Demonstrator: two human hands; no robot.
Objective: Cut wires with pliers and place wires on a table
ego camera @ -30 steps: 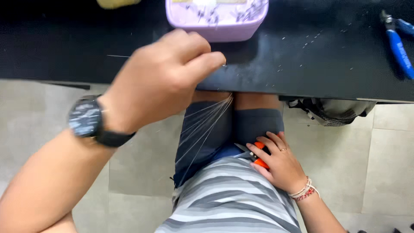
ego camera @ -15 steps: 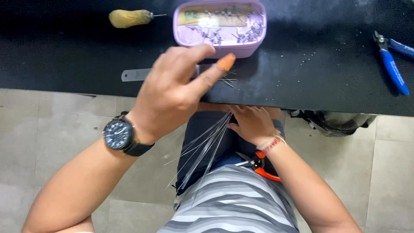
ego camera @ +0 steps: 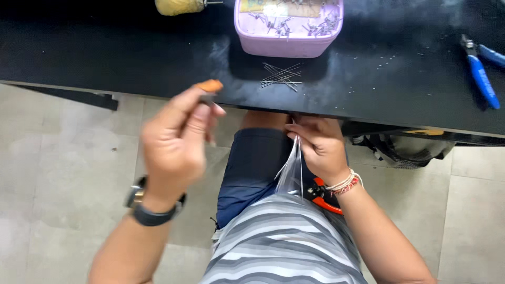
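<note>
A seated person works at the edge of a black surface (ego camera: 105, 52), the left hand (ego camera: 176, 144) raised and blurred, fingers curled narrow around a small orange-tipped tool (ego camera: 210, 85) pinched near the thumb. The right hand (ego camera: 321, 147) sits just under the surface's edge, closed on the upper end of a bundle of thin wires (ego camera: 291, 173) that fans down to the lap, a hold that appears to keep the strands gathered and taut.

A lilac plastic tub (ego camera: 288, 39) of short metal pieces stands on the surface straight ahead, within easy reach, with a loose scatter of cut wire lengths (ego camera: 282, 76) lying just in front of it. A yellow-handled tool (ego camera: 179, 6) rests to the tub's left, and blue-handled pliers (ego camera: 480, 71) lie well apart at the right.

An orange-handled cutter (ego camera: 322, 195) lies on the lap, beside the right wrist, seemingly parked close for use. A dark wristwatch (ego camera: 150, 208) circles the left wrist.
</note>
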